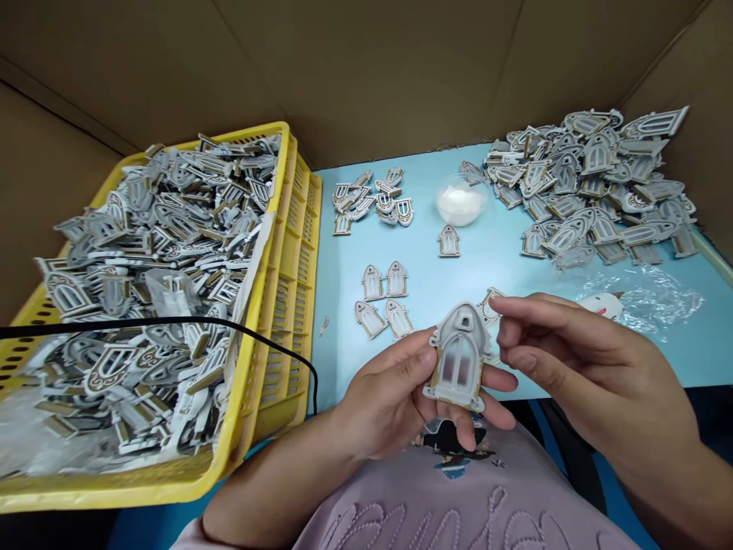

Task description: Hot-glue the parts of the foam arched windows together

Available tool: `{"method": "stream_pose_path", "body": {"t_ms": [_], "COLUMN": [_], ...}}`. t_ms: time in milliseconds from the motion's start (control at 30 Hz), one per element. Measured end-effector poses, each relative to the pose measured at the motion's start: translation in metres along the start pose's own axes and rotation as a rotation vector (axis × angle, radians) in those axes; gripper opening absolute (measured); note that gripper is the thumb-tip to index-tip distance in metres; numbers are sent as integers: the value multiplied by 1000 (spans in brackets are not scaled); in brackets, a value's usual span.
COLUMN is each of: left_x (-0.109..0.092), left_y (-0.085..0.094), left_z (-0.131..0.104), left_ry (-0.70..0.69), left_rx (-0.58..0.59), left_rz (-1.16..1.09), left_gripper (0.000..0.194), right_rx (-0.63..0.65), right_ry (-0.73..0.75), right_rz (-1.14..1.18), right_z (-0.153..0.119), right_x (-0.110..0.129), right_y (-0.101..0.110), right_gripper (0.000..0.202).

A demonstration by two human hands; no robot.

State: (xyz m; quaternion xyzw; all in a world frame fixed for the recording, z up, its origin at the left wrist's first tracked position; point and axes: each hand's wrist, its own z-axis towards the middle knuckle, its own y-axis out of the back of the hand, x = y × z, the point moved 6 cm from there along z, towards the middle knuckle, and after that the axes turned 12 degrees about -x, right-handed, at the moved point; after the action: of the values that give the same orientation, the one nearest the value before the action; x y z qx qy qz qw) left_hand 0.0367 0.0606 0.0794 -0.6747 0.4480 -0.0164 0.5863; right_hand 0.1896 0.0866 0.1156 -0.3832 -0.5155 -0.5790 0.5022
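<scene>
My left hand (401, 389) holds a grey arched window piece (458, 359) upright, with its thumb on the left edge and its fingers behind. Just right of that piece is my right hand (584, 367), its index finger and thumb apart with a gap between them and nothing visible held. Behind the held piece, another small window piece (492, 299) is partly hidden near my right fingertips. Four arched pieces (396, 279) lie in two rows on the light blue table (343, 283). A single arched piece (450, 241) sits in front of a round bowl of white material (460, 202).
A yellow crate (298, 252) heaped with window pieces stands at left, a black cable (229, 321) crossing it. A large pile (595, 183) lies at back right, near clear plastic wrap (658, 298). Small piles (383, 200) lie at back centre. Cardboard walls (389, 69) enclose the table.
</scene>
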Motion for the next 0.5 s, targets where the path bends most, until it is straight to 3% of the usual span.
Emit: {"method": "stream_pose_path", "body": {"t_ms": [100, 267, 500], "left_x": [-1, -1, -2], "left_y": [3, 4, 1], "left_z": [-2, -3, -5], "left_ry": [-23, -90, -141], "left_rx": [-55, -85, -67], "left_rz": [24, 103, 220], "left_gripper": [32, 30, 35], "right_rx": [-28, 154, 278], "right_ry": [168, 595, 784], "right_rz": [-216, -437, -642], "right_z": [-6, -16, -24], "right_x": [20, 52, 60], "right_y": [5, -12, -28], "right_gripper": [34, 19, 24]}}
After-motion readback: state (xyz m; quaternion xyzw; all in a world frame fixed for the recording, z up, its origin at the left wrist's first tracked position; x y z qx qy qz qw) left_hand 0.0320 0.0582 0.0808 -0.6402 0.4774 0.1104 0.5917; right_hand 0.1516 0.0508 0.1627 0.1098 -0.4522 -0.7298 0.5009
